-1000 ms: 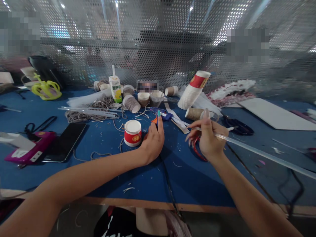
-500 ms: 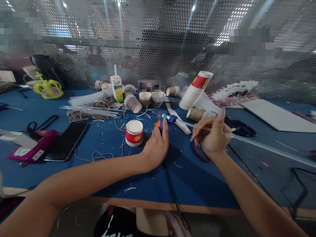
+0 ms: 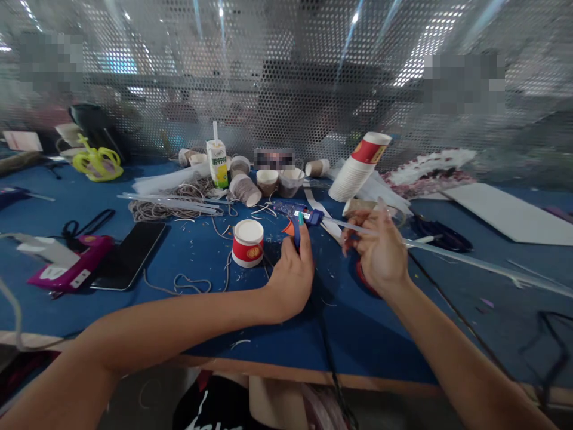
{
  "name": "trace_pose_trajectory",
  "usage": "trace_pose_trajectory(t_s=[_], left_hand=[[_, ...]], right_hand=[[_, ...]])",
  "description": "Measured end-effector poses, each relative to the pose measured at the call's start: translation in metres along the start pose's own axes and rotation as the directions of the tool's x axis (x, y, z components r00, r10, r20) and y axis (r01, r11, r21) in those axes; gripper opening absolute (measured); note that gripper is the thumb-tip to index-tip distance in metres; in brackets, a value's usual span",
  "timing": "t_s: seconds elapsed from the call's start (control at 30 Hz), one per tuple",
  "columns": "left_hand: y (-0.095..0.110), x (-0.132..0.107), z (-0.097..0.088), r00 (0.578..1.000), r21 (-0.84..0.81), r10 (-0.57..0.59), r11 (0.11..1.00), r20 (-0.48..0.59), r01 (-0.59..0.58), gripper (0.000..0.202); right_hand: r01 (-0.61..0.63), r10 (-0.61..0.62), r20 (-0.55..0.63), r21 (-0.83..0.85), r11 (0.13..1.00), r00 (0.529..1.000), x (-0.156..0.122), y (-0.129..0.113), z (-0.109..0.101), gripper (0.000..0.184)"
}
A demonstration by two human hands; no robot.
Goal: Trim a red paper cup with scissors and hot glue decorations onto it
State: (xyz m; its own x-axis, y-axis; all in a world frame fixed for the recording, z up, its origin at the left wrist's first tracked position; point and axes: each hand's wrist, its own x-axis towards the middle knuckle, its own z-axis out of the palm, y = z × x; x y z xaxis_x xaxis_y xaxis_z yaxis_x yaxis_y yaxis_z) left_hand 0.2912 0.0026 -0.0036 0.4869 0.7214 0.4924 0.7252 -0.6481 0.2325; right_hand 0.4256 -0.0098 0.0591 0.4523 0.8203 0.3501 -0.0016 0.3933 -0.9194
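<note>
My left hand (image 3: pixel 293 275) is wrapped round the handle of a blue glue gun (image 3: pixel 308 214) with an orange trigger. Its nozzle points left. A long clear glue stick (image 3: pixel 465 254) runs out of the gun's back end toward the right. Around that stick, just behind the gun, the fingers of my right hand (image 3: pixel 382 251) are closed; they are slightly blurred. Left of my left hand stands a white paper cup with a red band (image 3: pixel 248 243), upside down on the blue table (image 3: pixel 197 328). Red scissor handles (image 3: pixel 364 278) lie partly hidden under my right hand.
A leaning stack of paper cups (image 3: pixel 351 179) stands behind. Twine-wrapped cups (image 3: pixel 245 190), a drink carton (image 3: pixel 218 164) and grey twine (image 3: pixel 154 212) lie farther back. A phone (image 3: pixel 129 254) and a purple power strip (image 3: pixel 71 266) are left. A perforated metal screen (image 3: pixel 304 77) closes the back.
The view has shifted slightly, so everything sits a little farther right. My right hand has moved slightly along the glue stick toward the gun. My left hand keeps its grip.
</note>
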Motion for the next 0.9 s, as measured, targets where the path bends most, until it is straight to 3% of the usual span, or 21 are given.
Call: trace_pose_trajectory(t_s=[0.07, 0.2, 0.3, 0.4, 0.63, 0.7, 0.83, 0.9], left_hand=[[0.001, 0.0, 0.001, 1.0, 0.006, -0.004, 1.0, -0.001, 0.004, 0.063], [0.002, 0.0, 0.003, 0.999, 0.047, -0.024, 0.999, -0.04, 0.026, 0.067], [0.002, 0.0, 0.002, 0.998, 0.083, -0.042, 0.996, -0.036, 0.045, 0.066], [0.002, 0.0, -0.001, 1.0, 0.12, 0.013, 0.993, -0.029, -0.009, 0.06], [0.0, -0.003, -0.001, 0.995, 0.184, 0.048, 0.982, -0.087, -0.031, 0.058], [-0.001, -0.004, -0.001, 0.991, 0.206, 0.093, 0.976, -0.094, -0.072, 0.058], [-0.001, -0.005, -0.002, 0.987, 0.213, 0.129, 0.971, -0.095, -0.106, 0.064], [0.0, -0.006, -0.003, 0.987, 0.213, 0.127, 0.971, -0.094, -0.104, 0.065]], right_hand=[[-0.183, 0.184, 0.052, -0.031, 0.983, 0.982, 0.003, 0.001, 0.0, 0.032], [-0.436, 0.444, 0.2, -0.085, 0.896, 0.873, 0.002, -0.001, 0.007, 0.04], [-0.491, 0.507, 0.229, -0.126, 0.862, 0.831, 0.001, -0.004, 0.015, 0.042], [-0.535, 0.555, 0.222, -0.146, 0.832, 0.802, 0.001, -0.006, 0.025, 0.039], [-0.628, 0.616, 0.196, 0.001, 0.778, 0.763, 0.006, -0.002, 0.038, 0.034], [-0.621, 0.604, 0.218, 0.014, 0.783, 0.767, 0.007, -0.001, 0.04, 0.028], [-0.47, 0.453, 0.191, 0.052, 0.881, 0.871, 0.004, 0.003, 0.042, 0.017], [-0.463, 0.447, 0.151, 0.095, 0.881, 0.882, 0.003, 0.006, 0.043, 0.019]])
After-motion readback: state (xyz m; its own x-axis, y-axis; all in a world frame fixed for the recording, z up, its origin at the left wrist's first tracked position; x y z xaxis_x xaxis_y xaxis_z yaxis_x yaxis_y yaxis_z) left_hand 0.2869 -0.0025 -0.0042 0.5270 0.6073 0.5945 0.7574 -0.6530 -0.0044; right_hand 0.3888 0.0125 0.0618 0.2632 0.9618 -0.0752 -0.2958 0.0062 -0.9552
